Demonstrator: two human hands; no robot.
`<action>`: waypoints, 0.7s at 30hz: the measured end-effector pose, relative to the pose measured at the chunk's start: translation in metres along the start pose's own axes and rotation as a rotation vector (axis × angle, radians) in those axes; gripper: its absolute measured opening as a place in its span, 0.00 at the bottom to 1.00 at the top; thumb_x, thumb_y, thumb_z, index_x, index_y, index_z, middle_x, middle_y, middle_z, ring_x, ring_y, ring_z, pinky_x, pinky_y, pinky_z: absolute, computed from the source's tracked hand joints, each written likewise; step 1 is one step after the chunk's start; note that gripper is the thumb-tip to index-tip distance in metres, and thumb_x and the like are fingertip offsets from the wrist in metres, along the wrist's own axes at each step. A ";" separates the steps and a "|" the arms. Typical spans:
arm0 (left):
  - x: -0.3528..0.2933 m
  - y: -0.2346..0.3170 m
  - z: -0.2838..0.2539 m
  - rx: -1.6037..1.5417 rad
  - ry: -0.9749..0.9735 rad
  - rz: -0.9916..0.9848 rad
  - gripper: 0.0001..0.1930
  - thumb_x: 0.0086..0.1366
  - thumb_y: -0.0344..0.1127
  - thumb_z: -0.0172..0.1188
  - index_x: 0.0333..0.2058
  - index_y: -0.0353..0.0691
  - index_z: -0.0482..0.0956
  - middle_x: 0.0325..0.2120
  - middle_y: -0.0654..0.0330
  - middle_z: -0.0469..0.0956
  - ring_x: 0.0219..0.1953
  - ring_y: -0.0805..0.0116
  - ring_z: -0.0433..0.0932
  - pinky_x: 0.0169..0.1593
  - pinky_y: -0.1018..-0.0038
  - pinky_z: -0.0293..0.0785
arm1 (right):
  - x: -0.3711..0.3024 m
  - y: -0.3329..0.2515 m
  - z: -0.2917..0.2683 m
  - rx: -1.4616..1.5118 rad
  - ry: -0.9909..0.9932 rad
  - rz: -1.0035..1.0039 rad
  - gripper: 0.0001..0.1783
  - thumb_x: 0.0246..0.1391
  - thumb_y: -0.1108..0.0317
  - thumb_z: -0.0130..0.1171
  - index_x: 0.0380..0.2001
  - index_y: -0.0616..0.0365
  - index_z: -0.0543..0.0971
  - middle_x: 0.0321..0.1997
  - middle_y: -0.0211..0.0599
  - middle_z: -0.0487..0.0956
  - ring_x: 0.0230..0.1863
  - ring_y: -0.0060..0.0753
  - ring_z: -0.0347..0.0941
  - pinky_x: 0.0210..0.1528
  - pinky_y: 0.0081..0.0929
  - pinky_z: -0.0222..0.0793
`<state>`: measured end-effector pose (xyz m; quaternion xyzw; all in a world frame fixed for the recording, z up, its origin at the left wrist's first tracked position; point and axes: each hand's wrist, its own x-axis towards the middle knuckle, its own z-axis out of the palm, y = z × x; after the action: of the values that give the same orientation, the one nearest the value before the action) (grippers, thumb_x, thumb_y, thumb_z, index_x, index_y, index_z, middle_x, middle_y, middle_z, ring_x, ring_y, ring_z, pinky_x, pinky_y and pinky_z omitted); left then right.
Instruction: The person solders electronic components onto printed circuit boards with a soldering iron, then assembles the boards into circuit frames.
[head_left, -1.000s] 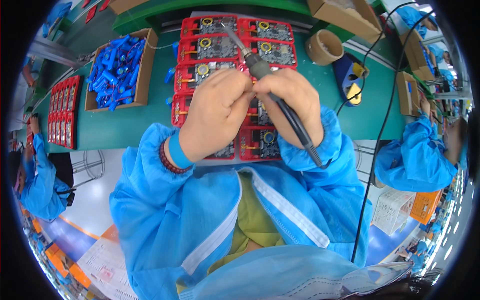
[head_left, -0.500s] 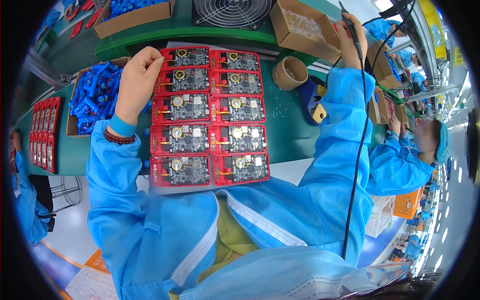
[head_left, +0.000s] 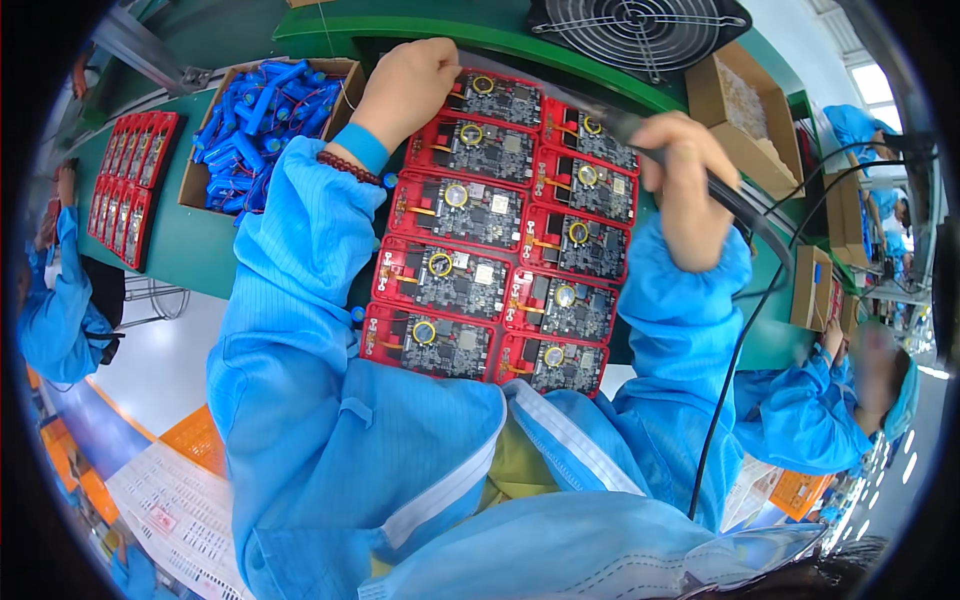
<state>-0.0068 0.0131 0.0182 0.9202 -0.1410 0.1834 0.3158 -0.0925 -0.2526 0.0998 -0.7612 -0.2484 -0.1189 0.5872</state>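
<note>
My right hand [head_left: 692, 185] is closed round a black soldering iron [head_left: 738, 203], whose blurred front end points left over the top of the right column of boards. My left hand [head_left: 408, 92] pinches its fingertips together at the upper left corner of the top left board; what it holds, if anything, is hidden. Below both hands lie two columns of red cases [head_left: 398, 262], edge to edge. Each carries a dark circuit board [head_left: 480, 205] with a round, yellow-rimmed part. My right hand and the iron partly cover the top right board.
Left of my forearm, a cardboard box [head_left: 196, 186] holds blue wired cylinders [head_left: 262, 120]. Further left lie more red cases [head_left: 132, 190]. A metal-grilled fan [head_left: 650, 22] and a box of whitish bits [head_left: 722, 140] stand beyond. The iron's black cable [head_left: 722, 385] runs along my right arm. Co-workers sit either side.
My right hand has brought the iron down and left, from the far right to the boards. My view has turned, so the boards appear tilted and further right. My left hand stays pinched.
</note>
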 end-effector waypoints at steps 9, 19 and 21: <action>-0.001 -0.009 0.012 0.099 0.039 0.052 0.07 0.56 0.35 0.58 0.27 0.38 0.78 0.29 0.51 0.77 0.35 0.50 0.75 0.39 0.58 0.71 | 0.041 0.046 0.054 0.017 -0.095 0.134 0.16 0.60 0.58 0.50 0.31 0.60 0.79 0.18 0.25 0.69 0.20 0.14 0.62 0.23 0.16 0.57; 0.003 -0.016 0.011 -0.021 -0.061 -0.031 0.09 0.60 0.36 0.56 0.31 0.36 0.77 0.28 0.51 0.77 0.32 0.52 0.75 0.37 0.64 0.71 | 0.039 0.054 0.057 0.034 -0.074 0.140 0.16 0.60 0.57 0.50 0.31 0.59 0.79 0.17 0.24 0.68 0.20 0.13 0.61 0.22 0.16 0.57; 0.004 -0.017 0.011 -0.005 -0.065 -0.010 0.09 0.60 0.36 0.56 0.31 0.36 0.77 0.28 0.51 0.77 0.32 0.52 0.75 0.37 0.64 0.71 | 0.038 0.055 0.058 0.038 -0.077 0.146 0.16 0.61 0.57 0.50 0.31 0.59 0.79 0.17 0.24 0.68 0.20 0.13 0.61 0.22 0.16 0.56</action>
<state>0.0059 0.0183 0.0030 0.9255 -0.1474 0.1514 0.3144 -0.0376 -0.1988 0.0554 -0.7698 -0.2170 -0.0416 0.5988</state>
